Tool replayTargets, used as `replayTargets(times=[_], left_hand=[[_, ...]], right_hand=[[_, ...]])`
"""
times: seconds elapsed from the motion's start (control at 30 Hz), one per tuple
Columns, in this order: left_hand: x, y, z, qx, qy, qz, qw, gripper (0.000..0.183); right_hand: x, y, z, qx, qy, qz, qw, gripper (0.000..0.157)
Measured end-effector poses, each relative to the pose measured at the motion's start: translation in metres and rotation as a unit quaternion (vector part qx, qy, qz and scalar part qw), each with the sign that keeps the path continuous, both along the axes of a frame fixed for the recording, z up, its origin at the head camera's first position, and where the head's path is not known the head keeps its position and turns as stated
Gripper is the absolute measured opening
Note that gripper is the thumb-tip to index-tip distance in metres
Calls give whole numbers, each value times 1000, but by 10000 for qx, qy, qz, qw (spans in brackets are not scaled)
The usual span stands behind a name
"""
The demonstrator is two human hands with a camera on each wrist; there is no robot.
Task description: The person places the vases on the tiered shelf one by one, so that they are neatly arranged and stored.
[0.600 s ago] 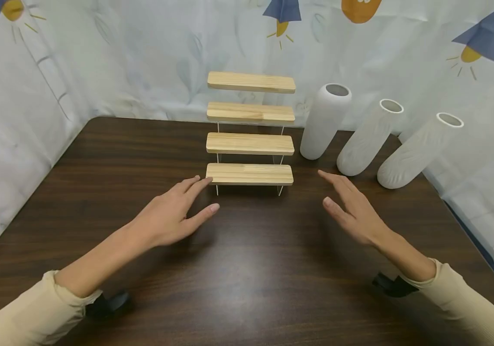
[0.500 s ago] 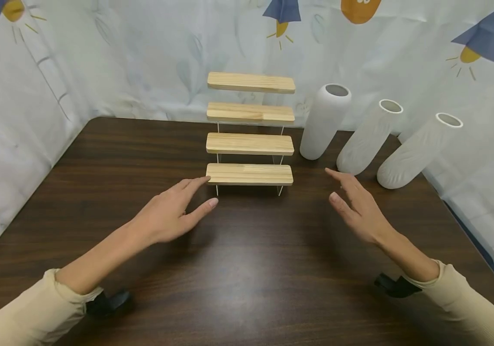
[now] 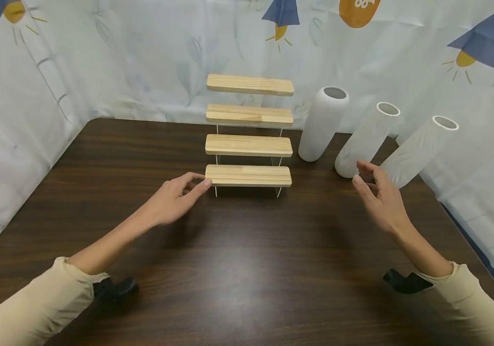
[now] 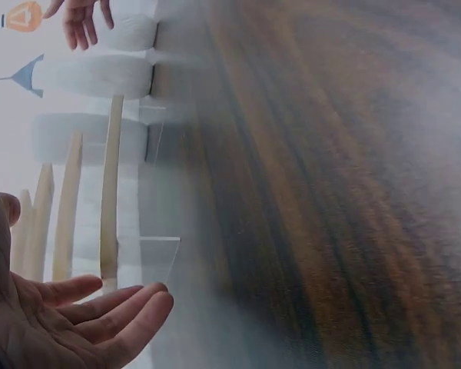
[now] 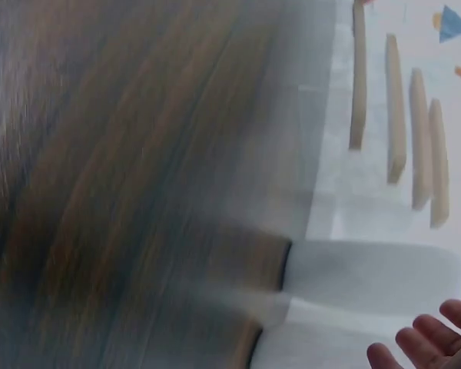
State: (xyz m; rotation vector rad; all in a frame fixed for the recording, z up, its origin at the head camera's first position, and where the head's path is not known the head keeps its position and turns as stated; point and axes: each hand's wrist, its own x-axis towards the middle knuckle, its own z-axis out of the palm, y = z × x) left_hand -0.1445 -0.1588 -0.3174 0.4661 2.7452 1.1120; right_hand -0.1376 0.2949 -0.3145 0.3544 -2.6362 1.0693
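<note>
Pale-wood rack (image 3: 248,145) stands toward the back of the table (image 3: 247,250), three white vases (image 3: 321,127) to its right. Step in hand looks like a reach. Left hand (image 3: 176,199) at the left end of the lowest board (image 3: 248,176), fingers loosely bent, thumb apart; wrist view hazy, so contact unclear. Right hand (image 3: 383,202) before the middle vase (image 3: 362,142) and right vase (image 3: 417,148), half spread, gripping nothing. Next move, I judge, calls for right fingers wide enough to round a vase.
</note>
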Motion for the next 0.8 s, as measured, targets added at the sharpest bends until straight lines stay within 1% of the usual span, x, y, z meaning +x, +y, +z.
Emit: replayTargets(times=[0.07, 0.17, 0.27, 0.33, 0.43, 0.5, 0.6, 0.8], left_hand=[[-5, -1, 0, 99, -154, 38, 9998, 64], [-12, -2, -1, 315, -512, 123, 9981, 67], [-18, -3, -5, 669, -845, 262, 9938, 70], [-22, -4, -9, 984, -978, 308, 9899, 71], [-26, -5, -14, 1410, -1066, 339, 9837, 69], [-29, -5, -16, 1587, -1061, 346, 9810, 67], [-31, -5, -19, 1690, -1033, 397, 9794, 65], [-37, -3, -24, 1831, -1042, 442, 9766, 64]], right_hand=[[-3, 4, 1, 10, -138, -284, 9995, 56], [-9, 10, 2, 7, -267, -722, 9970, 65], [-17, 14, 1, -85, -318, -1007, 9944, 76], [-23, 17, 0, -173, -324, -1150, 9927, 82], [-31, 20, -1, -302, -252, -1316, 9905, 89], [-37, 21, -1, -372, -213, -1412, 9891, 91], [-45, 23, -1, -445, -191, -1509, 9874, 95], [-63, 27, -3, -511, -254, -1550, 9863, 99]])
